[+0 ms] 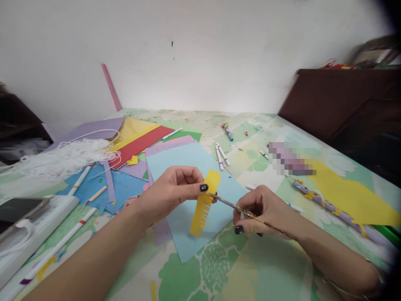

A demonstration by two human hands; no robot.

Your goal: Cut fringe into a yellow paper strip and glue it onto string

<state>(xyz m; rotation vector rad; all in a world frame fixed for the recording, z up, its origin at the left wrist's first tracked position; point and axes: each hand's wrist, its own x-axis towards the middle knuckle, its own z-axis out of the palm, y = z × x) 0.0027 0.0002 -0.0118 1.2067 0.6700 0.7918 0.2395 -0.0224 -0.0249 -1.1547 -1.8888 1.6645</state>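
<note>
Fingers Closed in Both Grips: Slit-Cutting Step

Your left hand (171,190) pinches the yellow strip (199,211), thumb on the near face, with another fingertip showing at the strip's right edge. Your right hand (266,211) is curled closed around the scissors (230,204); how each finger sits in the handles cannot be told.

Work position: the strip runs tilted from just above and right of the left thumb to below it, over the light blue sheet (171,161). The scissor tips lie at the strip, just beside the left thumb. Below the thumb, the right edge carries a row of slits; above it, no slits show.

Step in hand, as judged: cutting successive slits, with the upper part of the strip uncut.

Next move, as judged: keep the left pinch firm, align the blades with the slits below, and close them short of the left edge so that the strip remains in one piece. Shift the left fingers upward before cutting higher.

Caution: the tips sit close to your left fingertips. The blade gap cannot be judged from this view.
</note>
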